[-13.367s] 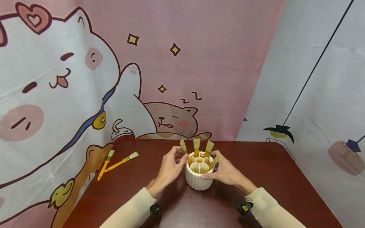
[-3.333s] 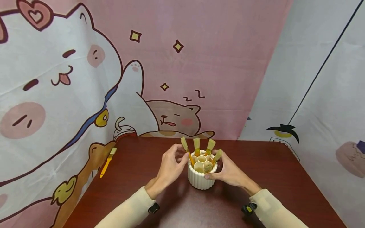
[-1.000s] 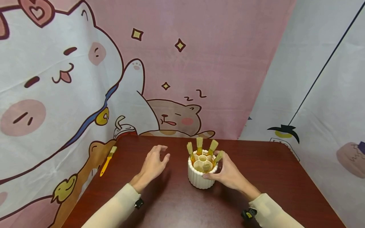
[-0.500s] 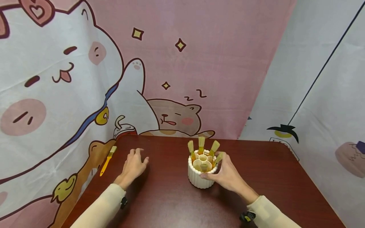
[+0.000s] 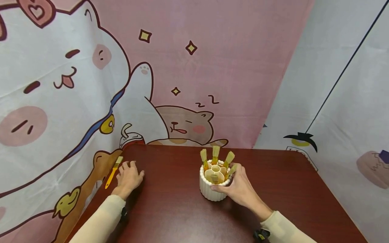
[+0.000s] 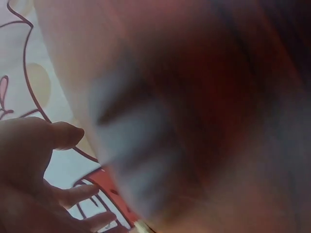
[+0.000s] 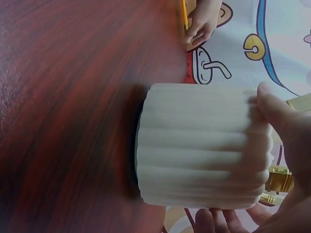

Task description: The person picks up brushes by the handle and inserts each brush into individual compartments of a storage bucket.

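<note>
A white ribbed brush holder (image 5: pixel 212 192), divided into compartments, stands upright on the table. Several paintbrushes (image 5: pixel 215 155) are in it, bristles up, one of them low in the front compartment. My right hand (image 5: pixel 243 189) grips the holder's right side, thumb at the front rim and fingers round the far side; the right wrist view shows the ribbed wall (image 7: pixel 204 145) between thumb and fingers. At the table's left edge lies a paintbrush (image 5: pixel 113 172) with a yellow handle. My left hand (image 5: pixel 129 177) is just right of it, fingers relaxed and spread, holding nothing.
The dark red-brown table (image 5: pixel 176 216) ends at the back against a pink cartoon-printed cloth (image 5: pixel 237 84). More printed cloth hangs close along the left and right edges. A dark device sits on each wrist.
One of two brushes at the left went from the table, and another brush appeared in the holder's front compartment. My left hand has since left the holder and moved left; the right stays there.
</note>
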`<state>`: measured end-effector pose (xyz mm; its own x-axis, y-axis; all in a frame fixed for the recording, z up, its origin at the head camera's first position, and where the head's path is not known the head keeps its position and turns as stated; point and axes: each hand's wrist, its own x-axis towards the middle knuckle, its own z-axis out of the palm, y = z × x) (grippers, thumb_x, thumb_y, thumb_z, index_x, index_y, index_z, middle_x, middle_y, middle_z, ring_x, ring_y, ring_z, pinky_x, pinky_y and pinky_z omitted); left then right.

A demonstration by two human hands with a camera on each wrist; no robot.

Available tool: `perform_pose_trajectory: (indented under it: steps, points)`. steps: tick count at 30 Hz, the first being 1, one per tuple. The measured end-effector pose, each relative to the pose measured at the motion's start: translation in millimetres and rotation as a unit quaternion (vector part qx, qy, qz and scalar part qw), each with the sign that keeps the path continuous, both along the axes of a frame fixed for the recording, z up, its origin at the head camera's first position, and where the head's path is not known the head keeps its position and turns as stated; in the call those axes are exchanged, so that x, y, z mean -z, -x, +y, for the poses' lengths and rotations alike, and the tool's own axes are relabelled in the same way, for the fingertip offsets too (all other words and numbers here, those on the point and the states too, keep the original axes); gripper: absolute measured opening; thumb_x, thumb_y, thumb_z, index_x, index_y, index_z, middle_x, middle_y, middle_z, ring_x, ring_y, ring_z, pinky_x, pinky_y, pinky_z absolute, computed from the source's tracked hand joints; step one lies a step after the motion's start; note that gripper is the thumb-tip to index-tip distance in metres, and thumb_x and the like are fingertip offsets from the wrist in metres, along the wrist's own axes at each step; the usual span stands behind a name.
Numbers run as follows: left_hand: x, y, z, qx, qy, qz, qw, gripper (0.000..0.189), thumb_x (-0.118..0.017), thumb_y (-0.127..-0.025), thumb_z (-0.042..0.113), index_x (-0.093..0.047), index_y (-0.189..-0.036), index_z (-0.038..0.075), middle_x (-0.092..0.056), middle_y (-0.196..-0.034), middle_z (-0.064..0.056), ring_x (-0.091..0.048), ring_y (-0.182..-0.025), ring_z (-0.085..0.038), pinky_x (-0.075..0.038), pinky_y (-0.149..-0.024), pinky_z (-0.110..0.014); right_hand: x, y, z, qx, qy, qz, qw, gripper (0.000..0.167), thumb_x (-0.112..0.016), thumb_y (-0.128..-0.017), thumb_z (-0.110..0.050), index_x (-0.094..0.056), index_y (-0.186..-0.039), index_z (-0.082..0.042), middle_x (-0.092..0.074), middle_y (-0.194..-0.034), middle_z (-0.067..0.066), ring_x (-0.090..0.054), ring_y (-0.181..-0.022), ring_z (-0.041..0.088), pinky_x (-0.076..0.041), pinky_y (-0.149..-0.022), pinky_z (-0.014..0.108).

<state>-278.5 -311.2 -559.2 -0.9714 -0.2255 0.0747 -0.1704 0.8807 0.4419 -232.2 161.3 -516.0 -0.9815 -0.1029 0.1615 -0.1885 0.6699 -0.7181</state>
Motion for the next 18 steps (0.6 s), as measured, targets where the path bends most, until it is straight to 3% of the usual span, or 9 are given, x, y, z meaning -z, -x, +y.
perform_pose_trajectory:
  steps: [5, 10, 18]
  points:
    - [4.5, 1.2, -15.2, -0.022, -0.005, -0.025, 0.9994, 0.083, -0.071, -0.111, 0.028, -0.032, -0.17, -0.015, -0.019, -0.174, -0.051, -0.022, -0.16, -0.074, -0.026, -0.127, -0.091, 0.8, -0.9, -2.3, 0.002, -0.004, 0.006, 1.0, 0.125, -0.107, -0.076, -0.064, -0.044, -0.158, 0.005, -0.054, -0.149, 0.027, -0.059, -0.142, 0.043, -0.053, -0.12, 0.061]
    - [4.8, 1.6, -27.5, -0.033, -0.008, -0.04, 0.9986, 0.088, -0.069, -0.112, 0.031, -0.026, -0.172, -0.016, -0.014, -0.176, -0.054, -0.014, -0.163, -0.077, -0.022, -0.13, -0.091, 0.5, -2.7, -1.0, -0.005, -0.012, 0.02, 0.9997, 0.122, -0.106, -0.078, -0.064, -0.045, -0.158, 0.006, -0.055, -0.15, 0.027, -0.06, -0.141, 0.042, -0.054, -0.12, 0.06]
    - [4.2, 4.3, -34.4, -0.03, 0.003, -0.053, 0.9981, 0.086, -0.064, -0.114, 0.034, -0.026, -0.17, -0.019, -0.018, -0.171, -0.056, -0.023, -0.158, -0.078, -0.026, -0.129, -0.09, -1.8, 2.1, 12.2, -0.035, -0.039, 0.025, 0.9983, 0.129, -0.102, -0.08, -0.069, -0.041, -0.166, 0.005, -0.052, -0.158, 0.026, -0.064, -0.13, 0.031, -0.057, -0.11, 0.053]
